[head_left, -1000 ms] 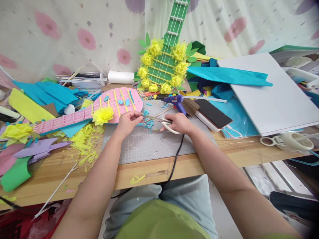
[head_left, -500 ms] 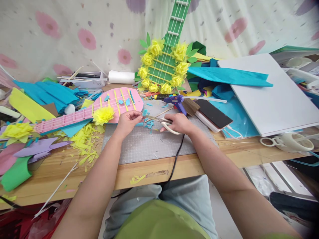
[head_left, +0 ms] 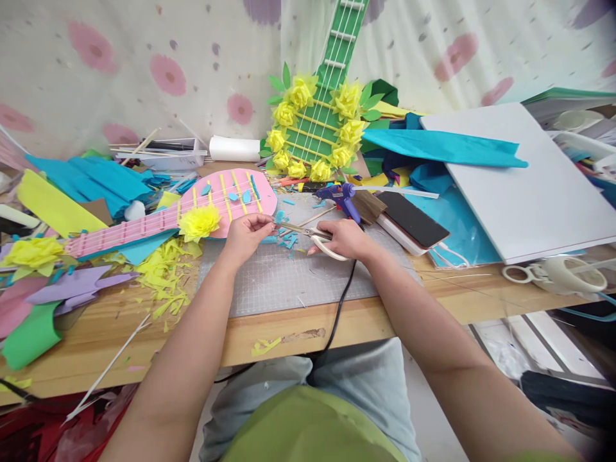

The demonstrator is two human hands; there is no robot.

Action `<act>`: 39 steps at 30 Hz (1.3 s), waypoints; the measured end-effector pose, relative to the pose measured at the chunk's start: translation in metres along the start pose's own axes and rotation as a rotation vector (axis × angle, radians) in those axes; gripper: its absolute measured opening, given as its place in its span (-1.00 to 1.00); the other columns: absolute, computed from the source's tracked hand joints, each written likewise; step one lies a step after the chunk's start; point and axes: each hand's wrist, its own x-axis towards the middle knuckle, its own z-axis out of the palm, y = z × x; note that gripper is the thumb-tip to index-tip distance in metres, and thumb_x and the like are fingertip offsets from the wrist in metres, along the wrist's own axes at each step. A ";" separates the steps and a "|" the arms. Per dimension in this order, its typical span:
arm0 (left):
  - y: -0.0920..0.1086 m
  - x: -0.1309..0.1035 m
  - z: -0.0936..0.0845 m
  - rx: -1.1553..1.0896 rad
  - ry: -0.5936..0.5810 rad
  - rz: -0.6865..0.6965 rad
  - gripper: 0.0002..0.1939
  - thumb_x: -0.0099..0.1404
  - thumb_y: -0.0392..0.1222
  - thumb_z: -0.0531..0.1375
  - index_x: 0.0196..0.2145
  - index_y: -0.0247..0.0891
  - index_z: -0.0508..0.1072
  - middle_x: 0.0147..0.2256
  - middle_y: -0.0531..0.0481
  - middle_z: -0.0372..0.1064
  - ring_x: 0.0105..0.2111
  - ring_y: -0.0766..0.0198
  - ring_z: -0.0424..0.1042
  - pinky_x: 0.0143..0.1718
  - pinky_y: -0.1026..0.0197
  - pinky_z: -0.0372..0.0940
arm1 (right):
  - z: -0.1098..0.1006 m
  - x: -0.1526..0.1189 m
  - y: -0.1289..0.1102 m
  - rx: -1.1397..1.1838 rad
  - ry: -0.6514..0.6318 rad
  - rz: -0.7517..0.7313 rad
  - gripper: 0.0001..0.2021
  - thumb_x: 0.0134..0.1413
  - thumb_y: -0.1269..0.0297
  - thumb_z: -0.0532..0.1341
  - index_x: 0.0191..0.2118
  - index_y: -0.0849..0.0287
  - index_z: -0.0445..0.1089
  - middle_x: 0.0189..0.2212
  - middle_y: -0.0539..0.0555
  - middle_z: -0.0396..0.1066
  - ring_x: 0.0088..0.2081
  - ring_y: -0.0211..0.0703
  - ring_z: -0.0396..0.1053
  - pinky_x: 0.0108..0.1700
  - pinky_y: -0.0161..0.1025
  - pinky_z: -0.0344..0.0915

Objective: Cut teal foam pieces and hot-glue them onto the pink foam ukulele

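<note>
Scissors (head_left: 332, 249) with pale handles are gripped in my right hand (head_left: 350, 237), their blades pointing left over the cutting mat (head_left: 289, 282). At the blade tips, my left hand (head_left: 248, 236) is closed in a pinch on a small piece of blue paper (head_left: 279, 217), mostly hidden by the fingers. Blue paper scraps (head_left: 290, 242) lie on the mat under the blades. Just behind my left hand lies a pink paper guitar (head_left: 221, 199) with yellow strips, white strings and several small blue leaf shapes. A yellow paper flower (head_left: 199, 222) sits on its edge.
A green paper guitar (head_left: 312, 131) ringed with yellow flowers leans at the back. A purple glue gun (head_left: 339, 196) and a phone (head_left: 414, 218) lie beyond my right hand. White board (head_left: 524, 192) and tape rolls (head_left: 572, 276) are at right, yellow shreds (head_left: 166, 273) at left.
Almost nothing differs. The scissor blades look slightly more closed near my left fingertips; both hands stay in the same place.
</note>
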 end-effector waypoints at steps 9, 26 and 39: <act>0.003 -0.001 0.000 0.012 -0.021 -0.016 -0.61 -0.22 -0.01 0.41 -0.48 -0.33 0.49 -0.50 0.00 0.47 -0.43 0.23 0.48 -0.25 0.07 0.41 | 0.001 0.001 0.004 0.014 0.030 -0.004 -0.52 -0.18 -0.20 0.23 -0.59 0.15 0.13 -0.64 -0.08 0.12 -0.53 -0.31 0.01 -0.44 -0.30 -0.16; 0.004 -0.001 0.001 0.001 0.041 -0.037 -0.60 -0.26 0.00 0.42 -0.49 -0.32 0.52 -0.50 -0.02 0.49 -0.44 0.20 0.49 -0.25 0.08 0.41 | 0.001 0.002 0.002 -0.012 0.010 0.013 -0.51 -0.16 -0.24 0.19 -0.55 0.14 0.14 -0.61 -0.05 0.18 -0.51 -0.29 0.07 -0.44 -0.30 -0.15; 0.005 -0.001 0.002 -0.017 0.047 -0.066 -0.57 -0.27 0.01 0.42 -0.47 -0.33 0.51 -0.50 -0.03 0.49 -0.41 0.17 0.51 -0.24 0.06 0.41 | 0.000 0.001 0.001 -0.019 0.036 0.031 -0.54 -0.16 -0.21 0.20 -0.56 0.15 0.22 -0.62 -0.05 0.18 -0.52 -0.29 0.06 -0.44 -0.29 -0.15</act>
